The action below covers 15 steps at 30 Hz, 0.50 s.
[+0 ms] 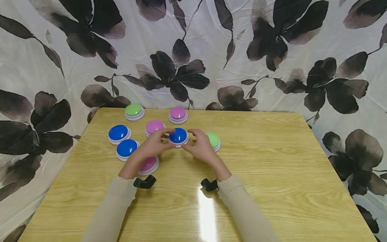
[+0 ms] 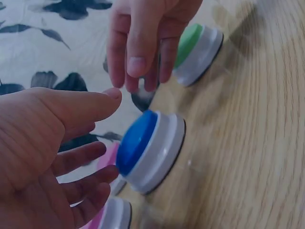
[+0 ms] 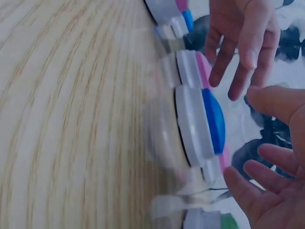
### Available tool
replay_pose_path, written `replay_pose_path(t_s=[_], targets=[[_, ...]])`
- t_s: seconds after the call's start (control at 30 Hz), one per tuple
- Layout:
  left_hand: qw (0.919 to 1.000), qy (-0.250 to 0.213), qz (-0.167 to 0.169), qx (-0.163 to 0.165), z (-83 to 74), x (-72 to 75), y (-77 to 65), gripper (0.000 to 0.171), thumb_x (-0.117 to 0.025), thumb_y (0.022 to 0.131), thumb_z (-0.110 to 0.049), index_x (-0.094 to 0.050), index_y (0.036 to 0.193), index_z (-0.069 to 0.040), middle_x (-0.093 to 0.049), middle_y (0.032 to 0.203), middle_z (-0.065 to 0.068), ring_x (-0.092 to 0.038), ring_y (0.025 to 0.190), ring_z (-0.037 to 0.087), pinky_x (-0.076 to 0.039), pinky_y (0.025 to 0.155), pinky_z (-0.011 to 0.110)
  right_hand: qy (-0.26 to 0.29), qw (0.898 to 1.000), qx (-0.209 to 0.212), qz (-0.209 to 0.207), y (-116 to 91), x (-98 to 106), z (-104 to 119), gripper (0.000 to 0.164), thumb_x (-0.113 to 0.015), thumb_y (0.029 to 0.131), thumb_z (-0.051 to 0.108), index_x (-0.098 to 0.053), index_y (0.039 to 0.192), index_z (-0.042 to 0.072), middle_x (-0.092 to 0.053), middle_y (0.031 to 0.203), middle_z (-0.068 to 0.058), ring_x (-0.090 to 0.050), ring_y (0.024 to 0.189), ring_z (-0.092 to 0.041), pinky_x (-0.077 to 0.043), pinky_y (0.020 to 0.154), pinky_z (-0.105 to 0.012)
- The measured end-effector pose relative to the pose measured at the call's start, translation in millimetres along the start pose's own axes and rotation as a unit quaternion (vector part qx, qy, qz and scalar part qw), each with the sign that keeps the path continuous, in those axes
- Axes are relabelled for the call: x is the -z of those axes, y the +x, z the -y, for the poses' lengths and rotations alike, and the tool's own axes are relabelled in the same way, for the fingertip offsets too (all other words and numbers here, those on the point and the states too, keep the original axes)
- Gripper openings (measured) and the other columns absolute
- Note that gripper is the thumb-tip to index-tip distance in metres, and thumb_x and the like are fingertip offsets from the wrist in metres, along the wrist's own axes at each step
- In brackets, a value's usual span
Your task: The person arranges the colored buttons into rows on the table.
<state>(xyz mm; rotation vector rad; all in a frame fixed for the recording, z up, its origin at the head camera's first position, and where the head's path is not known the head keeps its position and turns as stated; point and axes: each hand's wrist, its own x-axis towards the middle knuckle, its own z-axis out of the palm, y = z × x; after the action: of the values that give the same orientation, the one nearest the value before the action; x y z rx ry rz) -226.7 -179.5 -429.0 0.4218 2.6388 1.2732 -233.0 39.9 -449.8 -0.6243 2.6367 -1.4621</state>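
Observation:
A blue dome-topped push button (image 1: pixel 178 135) on a round white base sits on the table between the two hands. My left hand (image 1: pixel 155 144) is at its left side, fingers loosely bent and spread from the thumb. On the other side, my right hand (image 1: pixel 200 144) mirrors it with the same loose curve. In the left wrist view the blue button (image 2: pixel 138 143) lies just past the left fingertips; I cannot tell whether they touch it. The right wrist view shows a gap between the right hand (image 3: pixel 281 167) and the blue button (image 3: pixel 215 121).
A green button (image 1: pixel 213 140) stands beside the right hand. Around the left hand are pink buttons (image 1: pixel 155 126), one partly under the wrist (image 1: pixel 148 164), and two blue ones (image 1: pixel 119 133). Another pink (image 1: pixel 177 114) and green button (image 1: pixel 134 111) stand near the back edge, before a floral cloth (image 1: pixel 220 77).

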Motion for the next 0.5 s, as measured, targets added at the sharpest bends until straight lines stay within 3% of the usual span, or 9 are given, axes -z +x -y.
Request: replay_pose_path(t_s=[0.23,0.5], targets=[[0.9998,-0.012,-0.013,-0.001,21.5,2.8,7.9,0.062,-0.078,0.084,-0.016,-0.050,0.139,-0.006,-0.051,0.137,0.013,-0.051,0.121,0.035,-0.047,0.096,0.047,-0.018,1.000,-0.021,-0.004,10,-10,-5,0.065,-0.079,0.083,0.022,-0.049,0.136,0.000,-0.048,0.137,-0.016,-0.046,0.127,-0.030,-0.044,0.100,-0.038],[0.9998,-0.017,-0.004,-0.012,31.4,2.0,19.3,0.068,-0.079,0.083,-0.014,-0.046,0.140,-0.001,-0.049,0.139,0.018,-0.052,0.121,0.035,-0.046,0.098,0.046,-0.033,0.999,-0.034,0.006,23,-18,-11,0.070,-0.079,0.083,0.022,-0.045,0.138,-0.004,-0.048,0.138,-0.018,-0.045,0.127,-0.030,-0.037,0.106,-0.039]])
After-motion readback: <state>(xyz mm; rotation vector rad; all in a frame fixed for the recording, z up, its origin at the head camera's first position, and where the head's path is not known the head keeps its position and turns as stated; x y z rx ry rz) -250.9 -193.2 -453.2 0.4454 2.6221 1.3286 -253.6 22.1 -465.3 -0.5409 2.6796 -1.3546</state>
